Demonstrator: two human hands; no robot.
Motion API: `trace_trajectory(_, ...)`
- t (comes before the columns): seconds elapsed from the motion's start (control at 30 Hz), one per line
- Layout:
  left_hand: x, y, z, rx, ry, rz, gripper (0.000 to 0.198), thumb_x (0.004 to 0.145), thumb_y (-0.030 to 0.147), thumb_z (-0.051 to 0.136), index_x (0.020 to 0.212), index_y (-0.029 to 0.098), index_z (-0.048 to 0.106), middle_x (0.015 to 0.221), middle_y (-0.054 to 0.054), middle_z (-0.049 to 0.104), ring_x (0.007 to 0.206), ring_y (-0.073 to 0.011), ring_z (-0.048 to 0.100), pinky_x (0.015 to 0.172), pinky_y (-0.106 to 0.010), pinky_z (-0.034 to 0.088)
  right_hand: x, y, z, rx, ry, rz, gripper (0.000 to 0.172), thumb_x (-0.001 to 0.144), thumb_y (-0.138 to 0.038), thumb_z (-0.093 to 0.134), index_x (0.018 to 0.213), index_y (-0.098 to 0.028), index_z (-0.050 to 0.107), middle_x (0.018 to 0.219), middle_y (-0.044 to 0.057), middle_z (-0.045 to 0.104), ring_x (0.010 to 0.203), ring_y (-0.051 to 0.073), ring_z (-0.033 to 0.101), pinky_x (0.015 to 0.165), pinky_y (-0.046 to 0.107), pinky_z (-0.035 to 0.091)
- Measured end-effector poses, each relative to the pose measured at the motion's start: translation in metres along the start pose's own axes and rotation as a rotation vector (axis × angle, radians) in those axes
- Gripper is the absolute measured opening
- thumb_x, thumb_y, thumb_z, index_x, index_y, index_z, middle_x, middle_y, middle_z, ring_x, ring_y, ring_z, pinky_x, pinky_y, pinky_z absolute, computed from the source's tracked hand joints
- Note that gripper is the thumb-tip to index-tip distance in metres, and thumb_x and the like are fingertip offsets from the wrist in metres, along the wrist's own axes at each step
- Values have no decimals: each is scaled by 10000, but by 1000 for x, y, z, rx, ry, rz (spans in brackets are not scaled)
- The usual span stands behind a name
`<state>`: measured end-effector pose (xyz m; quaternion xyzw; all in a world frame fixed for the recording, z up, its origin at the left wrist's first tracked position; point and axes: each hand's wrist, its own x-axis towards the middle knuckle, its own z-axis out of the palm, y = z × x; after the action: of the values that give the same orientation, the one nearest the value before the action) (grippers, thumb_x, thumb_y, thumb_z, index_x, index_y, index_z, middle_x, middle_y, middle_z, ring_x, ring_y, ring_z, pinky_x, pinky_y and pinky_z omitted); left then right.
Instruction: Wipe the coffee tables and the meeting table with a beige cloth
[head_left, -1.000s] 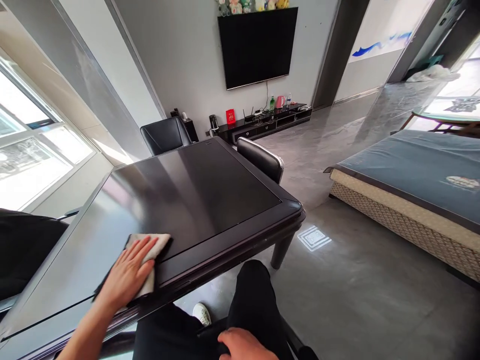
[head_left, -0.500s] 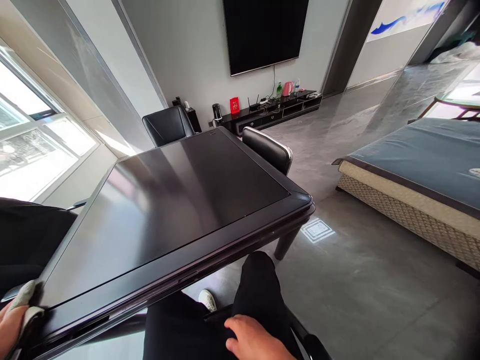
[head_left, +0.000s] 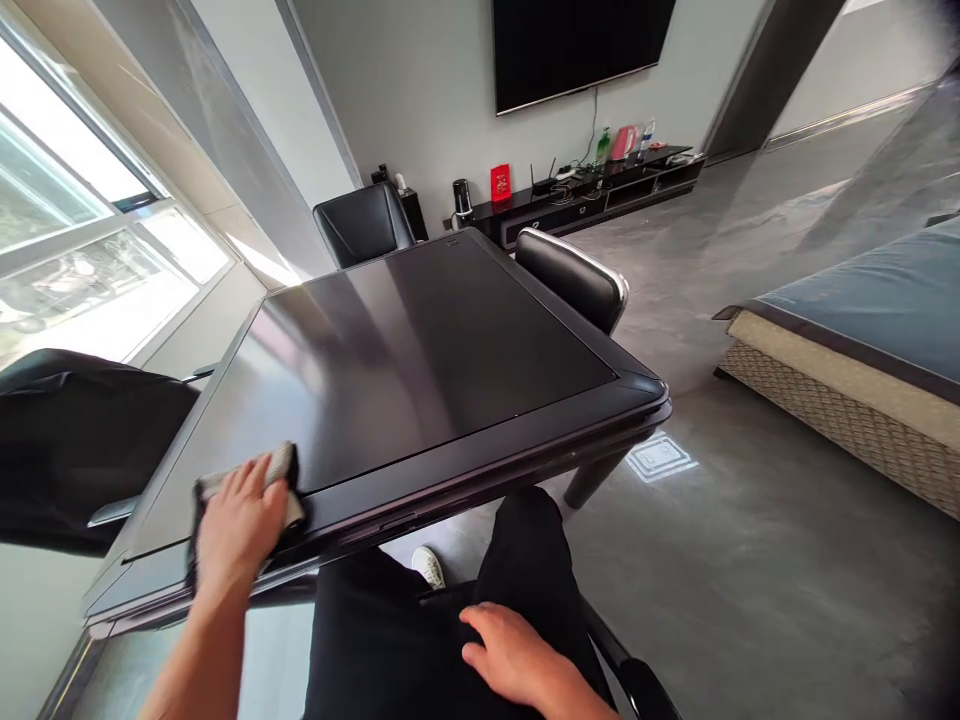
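Observation:
My left hand presses a grey cloth flat on the near edge of a dark, glossy table, left of centre. The fingers lie over the cloth, which shows around them on both sides. My right hand rests on my right thigh with nothing in it, thumb and forefinger apart; the other fingers are partly hidden. Both of my legs reach under the table's front edge.
Black chairs stand at the table's left, far and right sides. A bed is on the right. A low TV cabinet with a red box and pink kettle lines the wall.
My left hand and the cloth have moved right along the table's near edge, from the left corner. The view has turned left and down a little. My right hand stays on the thigh.

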<state>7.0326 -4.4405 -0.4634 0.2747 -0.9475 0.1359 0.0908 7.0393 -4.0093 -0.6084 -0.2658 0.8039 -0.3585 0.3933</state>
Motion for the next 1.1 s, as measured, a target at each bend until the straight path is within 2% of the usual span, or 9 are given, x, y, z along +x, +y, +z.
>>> trace_trajectory(0.17, -6, 137, -42, -202, 47, 192, 618, 1101, 354, 366, 1640, 120, 559, 1711, -203, 556, 1633, -378, 444, 1367, -552, 347, 1, 6, 5, -31, -46, -6, 586, 975, -291, 598, 1531, -154, 721, 1536, 188, 739, 1478, 328, 667, 1281, 429, 468)
trace_trajectory(0.27, -10, 203, -64, -313, 62, 304, 552, 1070, 316, 514, 1613, 242, 578, 1658, -148, 595, 1590, -371, 470, 1341, -571, 376, 6, 17, 13, -39, -61, -1, 614, 977, -333, 568, 1558, -190, 704, 1586, 167, 710, 1502, 326, 649, 1277, 425, 476)
trace_trajectory(0.37, -9, 243, -75, -385, 53, 383, 549, 1061, 322, 565, 1607, 255, 568, 1661, -151, 578, 1572, -372, 468, 1334, -589, 380, 13, 28, 21, -25, -64, 12, 629, 952, -370, 566, 1553, -253, 713, 1597, 136, 709, 1510, 337, 644, 1231, 411, 521)
trace_trajectory(0.43, -9, 253, -78, -396, 32, 397, 577, 1075, 344, 547, 1638, 218, 540, 1704, -164, 537, 1603, -381, 432, 1357, -590, 355, 16, 32, 23, -27, -68, 8, 622, 943, -371, 570, 1541, -290, 722, 1599, 114, 712, 1515, 342, 640, 1229, 412, 524)
trace_trajectory(0.5, -10, 253, -78, -404, 13, 400, 609, 1087, 357, 520, 1672, 189, 513, 1745, -165, 504, 1637, -383, 402, 1381, -578, 331, 17, 33, 24, -43, -78, 4, 613, 949, -356, 576, 1541, -299, 722, 1599, 107, 713, 1512, 340, 642, 1247, 419, 510)
trace_trajectory(0.67, -8, 223, -74, -447, -35, 454, 641, 1078, 359, 520, 1705, 229, 524, 1804, -105, 466, 1682, -375, 379, 1413, -574, 296, 13, 27, 21, -74, -82, 25, 609, 991, -300, 564, 1580, -204, 687, 1626, 151, 685, 1517, 316, 639, 1265, 410, 483)
trace_trajectory(0.8, -1, 167, -59, -441, -13, 447, 642, 1039, 311, 535, 1679, 262, 572, 1790, -77, 494, 1675, -325, 406, 1430, -534, 268, 9, 24, 17, -54, -74, 26, 592, 1009, -282, 582, 1583, -178, 681, 1604, 160, 698, 1471, 303, 671, 1231, 375, 503)
trace_trajectory(0.9, 4, 100, -39, -378, -10, 335, 654, 1034, 297, 487, 1681, 258, 569, 1789, -71, 496, 1672, -288, 413, 1431, -505, 257, 10, 26, 17, -40, -60, 29, 580, 1008, -261, 593, 1576, -199, 692, 1618, 142, 692, 1477, 304, 667, 1228, 366, 506)
trace_trajectory(1.1, -1, -67, -1, -230, -52, -57, 685, 1034, 376, 384, 1687, 272, 559, 1746, -47, 559, 1663, -289, 428, 1401, -465, 294, 18, 37, 22, -57, -84, 24, 616, 985, -261, 604, 1589, -164, 683, 1599, 141, 707, 1461, 310, 680, 1232, 352, 519)
